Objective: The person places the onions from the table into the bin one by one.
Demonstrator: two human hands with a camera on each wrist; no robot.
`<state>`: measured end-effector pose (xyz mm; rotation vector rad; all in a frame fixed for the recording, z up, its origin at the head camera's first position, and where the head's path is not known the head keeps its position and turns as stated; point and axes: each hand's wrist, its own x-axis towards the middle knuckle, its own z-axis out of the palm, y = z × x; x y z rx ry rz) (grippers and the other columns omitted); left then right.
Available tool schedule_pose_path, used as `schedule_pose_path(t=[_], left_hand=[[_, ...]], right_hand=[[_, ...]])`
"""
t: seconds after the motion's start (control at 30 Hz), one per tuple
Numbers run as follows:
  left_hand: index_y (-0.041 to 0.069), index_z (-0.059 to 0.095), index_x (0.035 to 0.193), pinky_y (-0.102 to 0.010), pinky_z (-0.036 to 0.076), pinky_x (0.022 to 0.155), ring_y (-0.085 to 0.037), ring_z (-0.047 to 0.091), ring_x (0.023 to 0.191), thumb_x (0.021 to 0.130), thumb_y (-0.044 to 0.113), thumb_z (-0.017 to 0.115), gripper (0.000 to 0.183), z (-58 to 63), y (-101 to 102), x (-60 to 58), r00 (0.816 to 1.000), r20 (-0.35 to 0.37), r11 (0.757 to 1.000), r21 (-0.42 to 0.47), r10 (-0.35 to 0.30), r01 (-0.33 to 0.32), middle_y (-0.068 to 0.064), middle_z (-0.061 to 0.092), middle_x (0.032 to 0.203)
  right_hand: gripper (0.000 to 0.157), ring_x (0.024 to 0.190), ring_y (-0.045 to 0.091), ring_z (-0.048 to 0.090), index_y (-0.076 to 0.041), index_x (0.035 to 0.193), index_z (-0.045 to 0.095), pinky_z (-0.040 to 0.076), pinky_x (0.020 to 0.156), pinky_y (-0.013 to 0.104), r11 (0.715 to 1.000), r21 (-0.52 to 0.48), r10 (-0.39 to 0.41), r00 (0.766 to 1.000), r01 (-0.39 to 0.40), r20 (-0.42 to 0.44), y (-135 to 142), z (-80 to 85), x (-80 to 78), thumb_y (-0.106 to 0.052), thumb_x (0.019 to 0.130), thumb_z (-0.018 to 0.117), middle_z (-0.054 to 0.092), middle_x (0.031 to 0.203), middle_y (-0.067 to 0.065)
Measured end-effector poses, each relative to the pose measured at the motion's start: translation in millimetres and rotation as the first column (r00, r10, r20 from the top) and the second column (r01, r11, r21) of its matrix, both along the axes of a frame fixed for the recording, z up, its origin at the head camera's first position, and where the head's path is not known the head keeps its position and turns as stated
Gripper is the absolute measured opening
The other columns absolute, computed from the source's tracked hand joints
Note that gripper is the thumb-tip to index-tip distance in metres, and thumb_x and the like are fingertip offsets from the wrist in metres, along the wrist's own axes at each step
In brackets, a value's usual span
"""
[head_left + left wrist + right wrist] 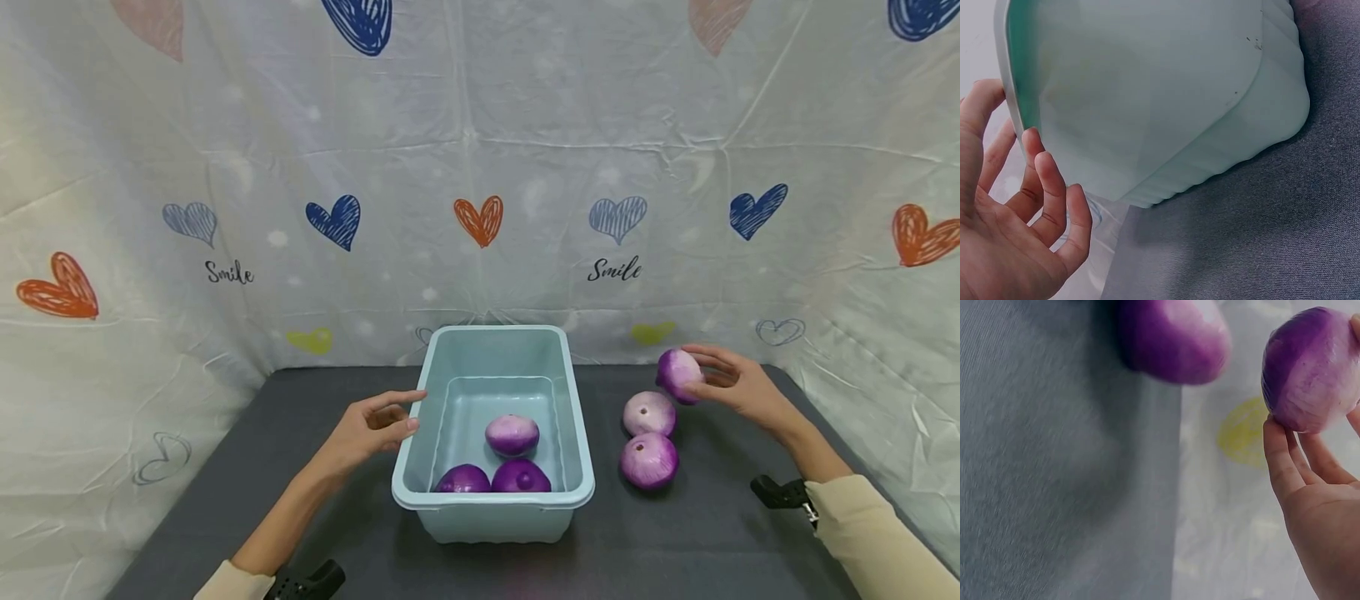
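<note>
My right hand [738, 388] pinches a purple onion [678, 375] between thumb and fingertips, just above the two onions by it. In the right wrist view, the held onion [1313, 370] has a glossy skin. A pale-topped onion [649, 414] and another purple onion [648, 461] lie together on the table, right of a light blue plastic bin [495, 518]. Three onions are inside the bin, one farther back [512, 435] and two near the front wall. My left hand [372, 423] touches the bin's left rim, index finger extended, the other fingers loosely bent.
The bin stands in the middle of a dark grey table [352, 525]. Behind the table hangs a white curtain [420, 275] printed with hearts and words. A black strap [780, 493] is on the right wrist.
</note>
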<state>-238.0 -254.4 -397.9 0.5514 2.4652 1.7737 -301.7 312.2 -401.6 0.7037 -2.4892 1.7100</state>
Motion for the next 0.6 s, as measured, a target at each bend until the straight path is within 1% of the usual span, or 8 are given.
schedule_pose_path(t=[0.1, 0.23, 0.33, 0.5, 0.6], left_hand=[[0.009, 0.059, 0.144, -0.045, 0.054, 0.084, -0.030, 0.065, 0.097, 0.100, 0.020, 0.068, 0.046, 1.1, 0, 0.0, 1.000, -0.003, 1.000, -0.001, -0.003, 0.003, -0.018, 0.065, 0.100], [0.009, 0.059, 0.144, -0.044, 0.054, 0.083, -0.030, 0.065, 0.095, 0.100, 0.021, 0.069, 0.046, 2.0, 0, 0.3, 1.000, -0.006, 1.000, -0.008, 0.004, -0.004, -0.017, 0.065, 0.100], [0.010, 0.060, 0.143, -0.045, 0.054, 0.082, -0.029, 0.065, 0.094, 0.100, 0.020, 0.069, 0.046, 1.7, 0, 0.3, 1.000, -0.005, 1.000, -0.013, 0.011, -0.011, -0.017, 0.065, 0.099], [0.011, 0.060, 0.144, -0.054, 0.053, 0.084, -0.029, 0.065, 0.094, 0.099, 0.022, 0.070, 0.047, 2.5, 1, 1.0, 1.000, 0.002, 1.000, -0.021, 0.011, -0.011, -0.016, 0.065, 0.099], [0.012, 0.060, 0.144, -0.057, 0.052, 0.084, -0.029, 0.064, 0.094, 0.099, 0.023, 0.070, 0.047, 4.2, 1, 1.4, 1.000, 0.001, 1.000, -0.024, 0.010, -0.010, -0.016, 0.066, 0.099]], right_hand=[[0.056, 0.118, 0.013, 0.060, -0.002, 0.148, 0.048, 0.052, 0.090, 0.028, 0.999, -0.017, 0.038, 0.999, -0.039, -0.022, -6, 4.6, 1.6, -0.003, 0.097, 0.070, 0.052, 0.143, 0.015], [0.057, 0.120, 0.014, 0.058, -0.002, 0.148, 0.048, 0.049, 0.093, 0.025, 0.998, -0.018, 0.058, 0.998, -0.058, -0.028, -14, 10.5, 4.6, -0.003, 0.096, 0.071, 0.052, 0.143, 0.016], [0.058, 0.121, 0.016, 0.058, -0.002, 0.148, 0.048, 0.049, 0.093, 0.027, 0.997, -0.018, 0.072, 0.997, -0.072, -0.020, -20, 13.8, 6.2, -0.003, 0.096, 0.071, 0.052, 0.144, 0.018], [0.058, 0.123, 0.018, 0.057, -0.003, 0.149, 0.048, 0.050, 0.093, 0.029, 0.995, -0.022, 0.097, 0.995, -0.097, -0.017, -30, 19.4, 7.5, -0.002, 0.095, 0.071, 0.051, 0.144, 0.019], [0.058, 0.124, 0.020, 0.057, -0.004, 0.148, 0.049, 0.049, 0.094, 0.028, 0.995, -0.024, 0.099, 0.995, -0.100, -0.016, -39, 24.4, 6.5, -0.004, 0.095, 0.073, 0.052, 0.143, 0.018]])
